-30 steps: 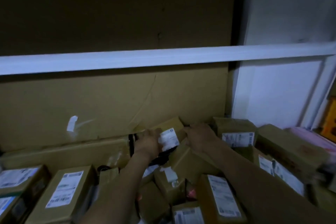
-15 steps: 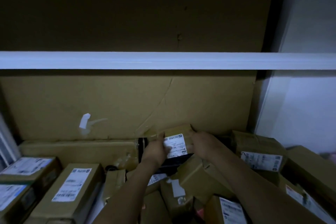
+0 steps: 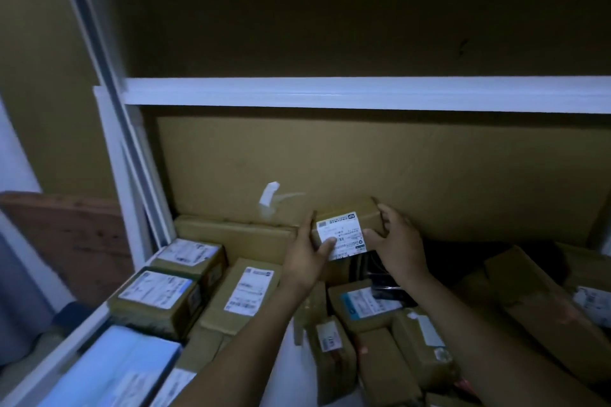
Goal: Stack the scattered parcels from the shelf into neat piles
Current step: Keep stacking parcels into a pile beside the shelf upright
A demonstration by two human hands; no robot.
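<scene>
While you hold it between both hands, the small parcel (image 3: 358,218) sits at the far middle of the shelf (image 3: 130,208), above the jumble of boxes and close in front of the big cardboard sheet (image 3: 363,168) that lines the back. Whether it touches that sheet, you cannot tell.

Your left hand (image 3: 305,258) is grasping the parcel's left end, with the thumb pressed onto the white label (image 3: 344,231). Your right hand (image 3: 401,248) is grasping the right end, thumb at the label's near corner and fingers curled over the far edge.

To the left and nearer you, three labelled boxes (image 3: 246,294) lie side by side, with a long flat box (image 3: 231,231) behind them against the sheet. Just below the parcel lies a black item (image 3: 388,284), too dark to make out, and near it a box with a blue-edged label (image 3: 360,306). A white crossbar (image 3: 363,94) runs above.
</scene>
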